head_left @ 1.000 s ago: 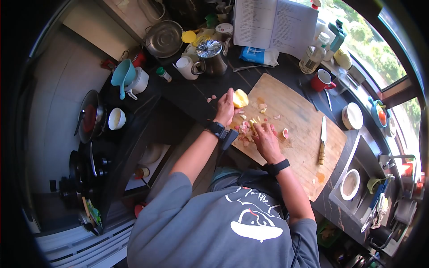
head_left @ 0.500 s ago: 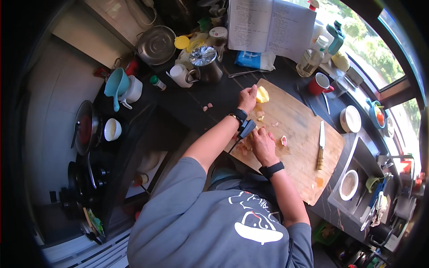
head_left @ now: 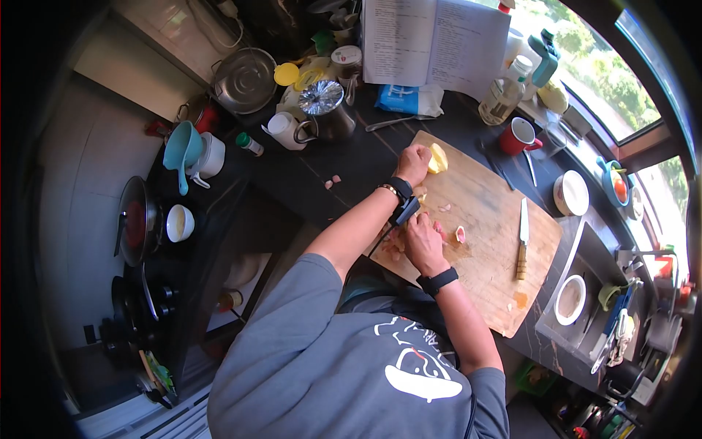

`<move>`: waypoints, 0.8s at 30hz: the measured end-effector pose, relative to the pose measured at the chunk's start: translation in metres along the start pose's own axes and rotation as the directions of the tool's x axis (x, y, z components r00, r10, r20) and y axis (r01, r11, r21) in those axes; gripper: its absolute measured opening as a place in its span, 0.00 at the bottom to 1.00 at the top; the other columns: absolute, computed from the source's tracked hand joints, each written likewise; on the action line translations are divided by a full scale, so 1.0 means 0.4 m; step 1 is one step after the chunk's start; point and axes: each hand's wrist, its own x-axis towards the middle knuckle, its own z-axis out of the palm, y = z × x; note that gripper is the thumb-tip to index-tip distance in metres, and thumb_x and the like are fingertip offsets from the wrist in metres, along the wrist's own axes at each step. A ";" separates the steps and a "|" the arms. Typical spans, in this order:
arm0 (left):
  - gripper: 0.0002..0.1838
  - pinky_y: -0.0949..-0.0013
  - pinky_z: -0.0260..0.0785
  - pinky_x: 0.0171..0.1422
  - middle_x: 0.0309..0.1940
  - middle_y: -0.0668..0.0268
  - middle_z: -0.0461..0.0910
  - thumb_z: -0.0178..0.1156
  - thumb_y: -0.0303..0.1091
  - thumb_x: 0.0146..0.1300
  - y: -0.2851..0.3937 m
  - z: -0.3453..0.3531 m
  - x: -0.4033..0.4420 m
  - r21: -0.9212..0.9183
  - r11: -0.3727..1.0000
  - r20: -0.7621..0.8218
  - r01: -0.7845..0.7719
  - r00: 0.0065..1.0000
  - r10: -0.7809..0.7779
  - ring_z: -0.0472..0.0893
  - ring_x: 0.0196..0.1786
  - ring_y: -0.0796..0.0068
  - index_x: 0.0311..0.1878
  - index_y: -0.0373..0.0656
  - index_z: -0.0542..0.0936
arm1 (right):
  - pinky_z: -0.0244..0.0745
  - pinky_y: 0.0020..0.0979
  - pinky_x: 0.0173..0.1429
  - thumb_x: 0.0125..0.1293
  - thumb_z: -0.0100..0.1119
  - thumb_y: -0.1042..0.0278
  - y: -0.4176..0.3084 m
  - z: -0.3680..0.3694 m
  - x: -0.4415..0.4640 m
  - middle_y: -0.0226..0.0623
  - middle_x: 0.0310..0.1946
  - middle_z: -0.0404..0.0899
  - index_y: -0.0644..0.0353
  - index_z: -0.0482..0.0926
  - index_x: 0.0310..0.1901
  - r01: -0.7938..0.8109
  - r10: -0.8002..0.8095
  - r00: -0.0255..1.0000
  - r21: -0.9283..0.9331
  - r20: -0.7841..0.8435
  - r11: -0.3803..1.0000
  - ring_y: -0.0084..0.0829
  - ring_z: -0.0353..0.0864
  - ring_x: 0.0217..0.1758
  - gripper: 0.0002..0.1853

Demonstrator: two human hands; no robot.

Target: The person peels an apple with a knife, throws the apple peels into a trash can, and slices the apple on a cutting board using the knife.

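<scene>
My left hand point(head_left: 414, 162) is closed over the upper left of the wooden cutting board point(head_left: 482, 212). A pale yellow piece of food point(head_left: 437, 157), its kind unclear, is at its fingertips. Lower on the board, my right hand point(head_left: 424, 238) is curled with fingers pointing down among reddish, peel-like scraps point(head_left: 395, 245). What its fingers hold is hidden. Beside it lies a small curved pink-and-white piece point(head_left: 460, 234). A knife point(head_left: 523, 241) with a bamboo-like handle rests on the board's right side, apart from both hands.
An open book point(head_left: 431, 47) stands behind the board. A metal jug point(head_left: 325, 113) topped with foil, a glass bottle point(head_left: 504, 95) and a red mug point(head_left: 519, 137) line the counter. The sink point(head_left: 585, 249) is at the right; a pan point(head_left: 135, 223) sits at the left.
My left hand and the yellow piece have moved slightly to the right together. My right hand stays low over the board with fingers curled. The view has shifted a little.
</scene>
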 end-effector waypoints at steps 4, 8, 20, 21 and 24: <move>0.17 0.65 0.75 0.44 0.32 0.51 0.84 0.58 0.42 0.61 0.035 -0.029 -0.006 0.219 0.976 0.020 0.008 1.000 -0.013 0.85 0.37 0.64 0.37 0.34 0.83 | 0.76 0.43 0.47 0.52 0.58 0.75 -0.012 -0.049 -0.004 0.51 0.41 0.72 0.64 0.71 0.50 -0.096 0.093 0.995 0.140 0.027 0.986 0.49 0.78 0.42 0.21; 0.19 0.65 0.75 0.46 0.35 0.54 0.85 0.59 0.45 0.61 0.015 -0.060 -0.005 0.213 0.977 0.020 0.035 0.999 -0.040 0.85 0.39 0.64 0.39 0.35 0.83 | 0.74 0.47 0.52 0.55 0.59 0.70 0.043 -0.042 -0.013 0.53 0.46 0.73 0.62 0.70 0.56 -0.100 0.111 0.994 0.387 -0.006 0.917 0.54 0.77 0.46 0.25; 0.14 0.78 0.74 0.41 0.38 0.67 0.82 0.55 0.38 0.70 0.006 -0.275 -0.303 -0.086 0.995 -0.036 0.059 0.997 -0.062 0.80 0.37 0.83 0.50 0.37 0.79 | 0.74 0.43 0.53 0.56 0.56 0.70 0.121 -0.105 0.038 0.54 0.47 0.73 0.59 0.71 0.57 -0.032 0.055 0.998 0.424 -0.043 0.905 0.53 0.76 0.50 0.24; 0.14 0.77 0.74 0.41 0.37 0.67 0.81 0.55 0.37 0.70 -0.004 -0.279 -0.342 0.022 0.999 -0.037 0.025 0.999 -0.025 0.80 0.36 0.83 0.49 0.36 0.79 | 0.75 0.44 0.52 0.57 0.55 0.71 0.111 -0.108 0.051 0.54 0.46 0.73 0.58 0.70 0.58 -0.039 0.051 0.998 0.354 -0.024 0.934 0.53 0.77 0.49 0.25; 0.13 0.77 0.74 0.41 0.37 0.68 0.81 0.54 0.35 0.70 0.000 -0.275 -0.451 -0.100 0.992 -0.028 0.073 0.997 -0.076 0.80 0.36 0.82 0.49 0.36 0.79 | 0.76 0.46 0.48 0.57 0.55 0.71 0.103 -0.098 0.097 0.54 0.45 0.72 0.56 0.67 0.60 -0.041 0.036 0.999 0.221 0.029 0.974 0.53 0.79 0.46 0.26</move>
